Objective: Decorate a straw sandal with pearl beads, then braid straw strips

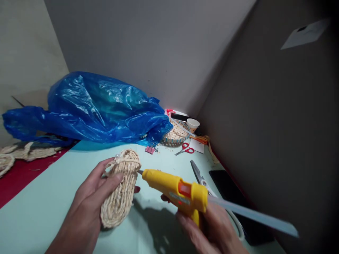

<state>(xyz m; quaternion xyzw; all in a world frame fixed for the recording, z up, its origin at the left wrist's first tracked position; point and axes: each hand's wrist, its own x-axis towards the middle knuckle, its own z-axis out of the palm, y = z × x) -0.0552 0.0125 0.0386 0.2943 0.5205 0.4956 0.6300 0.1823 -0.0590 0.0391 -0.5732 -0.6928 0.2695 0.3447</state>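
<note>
Slipper (119,201) of braided straw is found in the left hand (92,197), raised above the pale green table (53,197) in the lower middle of the view. It stands tilted, its ribbed face turned toward the camera. The left hand grips it, thumb pressed on the front face and fingers passing behind; a fingertip shows past the right edge. A cross band (128,165) runs over the slipper near its upper end.

Right hand (209,225) is closed around the handle of a yellow glue gun (172,183), which points left. Whether the trigger is pressed cannot be told. The nozzle (140,172) is at the slipper's right edge, just by the band; contact cannot be confirmed. A translucent glue stick (254,213) protrudes from the rear of the gun, toward the lower right.

Beyond the hands, a blue plastic bag (106,106) lies along the back wall, beside a woven basket (178,132) and a paper cup (193,124). In front of the basket are a pink clip (149,150) and red-handled scissors (187,149). Larger scissors (196,171) lie beyond the gun, partly hidden, near a flat black object (233,197). Further straw pieces (34,152) lie at far left.
</note>
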